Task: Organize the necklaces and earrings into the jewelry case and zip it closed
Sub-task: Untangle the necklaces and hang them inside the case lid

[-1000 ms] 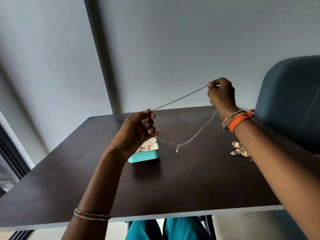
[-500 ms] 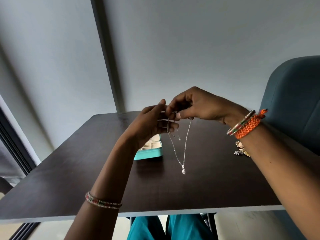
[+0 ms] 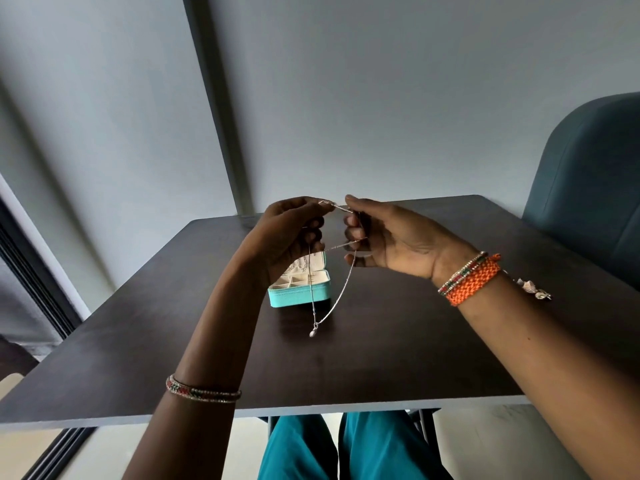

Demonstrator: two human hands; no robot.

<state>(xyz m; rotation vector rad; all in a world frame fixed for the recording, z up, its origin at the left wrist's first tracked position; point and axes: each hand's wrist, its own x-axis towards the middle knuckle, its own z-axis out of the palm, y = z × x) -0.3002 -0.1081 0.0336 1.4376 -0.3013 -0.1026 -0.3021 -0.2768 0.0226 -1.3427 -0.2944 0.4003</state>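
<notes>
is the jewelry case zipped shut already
No, the teal jewelry case sits open on the table, its cream compartments showing behind the hanging necklace.

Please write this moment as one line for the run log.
left hand: pinches silver necklace | right hand: pinches it too | pendant: hangs above table | jewelry case: open

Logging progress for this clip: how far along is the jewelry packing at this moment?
Done: the small teal jewelry case lies open on the dark wooden table, with some chain apparently inside already. In hand: the left hand and right hand pinch a thin silver pendant necklace hanging above the table. Left: stowing it, packing the gold and silver jewelry pieces behind the right wrist, and zipping the case.
</notes>
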